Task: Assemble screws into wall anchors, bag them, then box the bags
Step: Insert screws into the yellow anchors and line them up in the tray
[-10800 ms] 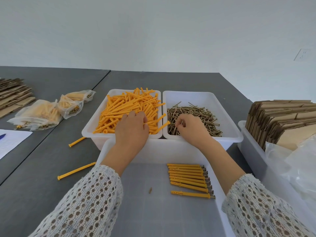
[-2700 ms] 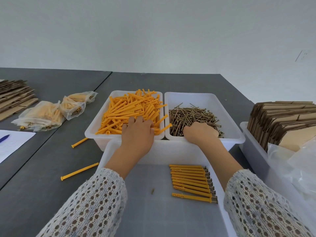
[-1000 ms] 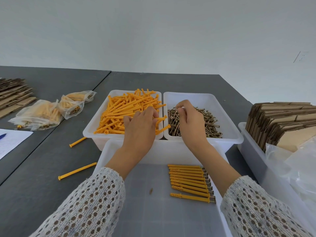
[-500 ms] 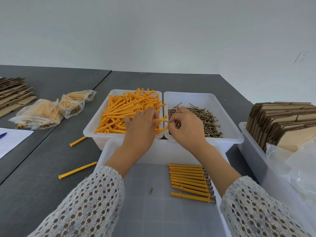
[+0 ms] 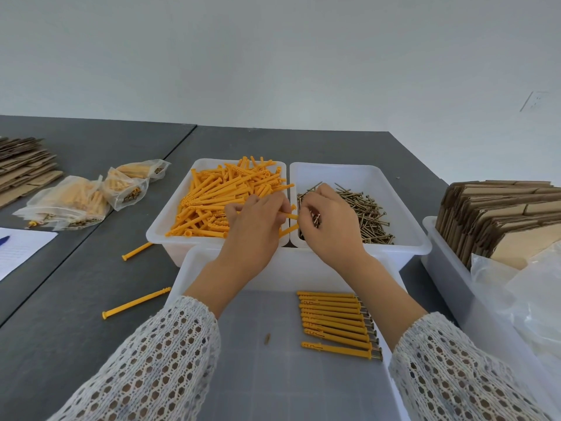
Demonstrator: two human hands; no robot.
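Item, left hand point(image 5: 253, 229): fingers curled round one orange anchor point(image 5: 290, 216), open end poking out toward the right. Item, right hand point(image 5: 329, 226): closed on a small clutch of screws point(image 5: 315, 218), tips just beside the anchor's mouth; whether a tip has entered cannot be told. Step in hand, by my reckoning: seating a screw. Best done with the anchor held steady, one screw fed straight along its bore, the spares kept tucked in the palm. Behind the hands: anchor bin point(image 5: 170, 220) and screw bin point(image 5: 403, 214), side by side. Nearest the person: tray point(image 5: 194, 268) with a row of finished assemblies point(image 5: 335, 322). Left: filled bags point(image 5: 76, 202), two stray anchors point(image 5: 136, 302) on the table. Right: flat cartons point(image 5: 498, 217), boxing not yet begun.
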